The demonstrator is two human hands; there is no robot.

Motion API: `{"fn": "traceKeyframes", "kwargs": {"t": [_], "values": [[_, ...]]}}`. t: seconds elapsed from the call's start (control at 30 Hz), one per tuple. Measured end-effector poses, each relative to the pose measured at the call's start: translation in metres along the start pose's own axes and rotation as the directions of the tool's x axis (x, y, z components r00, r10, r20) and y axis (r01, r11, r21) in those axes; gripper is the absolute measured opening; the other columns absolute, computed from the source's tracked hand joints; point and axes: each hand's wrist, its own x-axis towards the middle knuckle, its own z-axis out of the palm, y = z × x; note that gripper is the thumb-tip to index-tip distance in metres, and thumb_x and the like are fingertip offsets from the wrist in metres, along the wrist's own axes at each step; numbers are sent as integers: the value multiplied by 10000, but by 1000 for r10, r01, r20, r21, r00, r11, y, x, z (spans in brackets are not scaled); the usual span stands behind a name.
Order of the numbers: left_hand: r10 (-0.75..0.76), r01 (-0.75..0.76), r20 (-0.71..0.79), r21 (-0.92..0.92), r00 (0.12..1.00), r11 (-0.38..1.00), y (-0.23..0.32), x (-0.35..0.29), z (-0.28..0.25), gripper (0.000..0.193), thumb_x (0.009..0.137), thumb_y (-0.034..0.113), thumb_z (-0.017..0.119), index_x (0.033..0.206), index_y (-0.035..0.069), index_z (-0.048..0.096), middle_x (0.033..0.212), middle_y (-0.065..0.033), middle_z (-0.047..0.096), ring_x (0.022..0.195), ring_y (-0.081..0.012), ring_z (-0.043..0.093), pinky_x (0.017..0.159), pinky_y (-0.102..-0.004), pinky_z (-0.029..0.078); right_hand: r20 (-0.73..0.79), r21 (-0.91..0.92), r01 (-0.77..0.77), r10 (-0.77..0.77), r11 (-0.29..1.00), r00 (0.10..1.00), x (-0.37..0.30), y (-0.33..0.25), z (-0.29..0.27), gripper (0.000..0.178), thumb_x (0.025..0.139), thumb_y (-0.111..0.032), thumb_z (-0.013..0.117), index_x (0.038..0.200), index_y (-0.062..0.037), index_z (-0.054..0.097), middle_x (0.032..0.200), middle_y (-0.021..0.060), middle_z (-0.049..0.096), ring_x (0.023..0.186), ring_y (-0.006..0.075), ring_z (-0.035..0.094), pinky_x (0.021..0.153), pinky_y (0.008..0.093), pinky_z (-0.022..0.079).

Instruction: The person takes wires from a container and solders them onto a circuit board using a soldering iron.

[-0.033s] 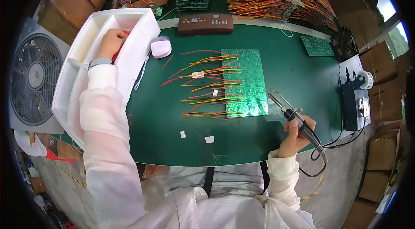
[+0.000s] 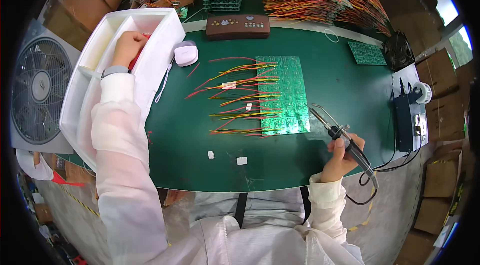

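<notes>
White divided tray [image 2: 166, 47] at left; left hand [image 2: 129, 48] down in its middle compartment, fingers bunched by red wires [image 2: 134, 62], tips hidden, so can't tell if pinching. Best to separate a single strand by feel and lift it straight out, clear of the tray wall. Lavender case [image 2: 186, 56] just beside the tray; lift over it. Red, yellow and black wires [image 2: 244, 69] fan leftward from the green circuit-board panel [image 2: 289, 87], which lies flat mid-table; don't drag a sleeve across them. Soldering iron [image 2: 354, 151] points at the panel's right edge, tip contact unclear; better held slightly off the board meanwhile. Right hand [image 2: 342, 162] wraps its handle, thumb on top: steady grip, worth keeping. Cord loops below toward the soldering station [image 2: 406, 122]; leave it slack.
</notes>
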Motion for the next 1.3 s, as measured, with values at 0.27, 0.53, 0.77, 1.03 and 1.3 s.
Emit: {"fn": "traceKeyframes", "kwargs": {"t": [0.27, 0.53, 0.77, 1.03, 1.3], "values": [[208, -350, -370, -374, 906, 859, 157, -107, -2, 101, 867, 127, 465, 858, 29, 491, 723, -31, 536, 661, -110, 509, 615, -250, 413, 16, -80, -11, 12, 997, 1000, 1, 0, 0, 203, 777, -162, 577, 866, -25, 456, 628, 23, 479, 500, 72, 423, 452, 188, 331], [421, -389, -42, -473, 906, 790, 212, -220, 106, 103, 692, -25, 625, 764, 13, 563, 738, -65, 525, 606, -187, 523, 516, -280, 413, 18, -51, -37, 38, 998, 999, 0, -7, -5, 299, 768, -226, 635, 850, -21, 433, 664, 42, 453, 501, 85, 432, 441, 193, 349], [416, -380, -28, -468, 909, 798, 216, -224, 115, 139, 662, -44, 636, 769, 7, 561, 729, -66, 508, 636, -212, 525, 546, -305, 420, 27, -110, -49, 52, 993, 998, -4, -6, -11, 322, 747, -286, 630, 816, -38, 437, 645, 26, 453, 483, 75, 417, 427, 180, 312], [453, -428, -45, -421, 890, 800, 217, -222, 118, 169, 632, -60, 635, 751, 15, 541, 727, -69, 494, 650, -228, 518, 563, -321, 421, 128, -153, 3, 17, 988, 992, -9, -3, -14, 377, 740, -339, 650, 790, -43, 422, 594, 27, 443, 412, 63, 401, 419, 170, 316], [444, -417, -38, -423, 895, 804, 216, -222, 119, 190, 606, -77, 630, 739, 21, 536, 725, -66, 492, 650, -226, 519, 566, -318, 420, 235, -239, 89, -31, 967, 971, -10, 2, -20, 402, 747, -357, 645, 795, -29, 417, 564, 47, 482, 390, 66, 431, 433, 171, 349]]}}
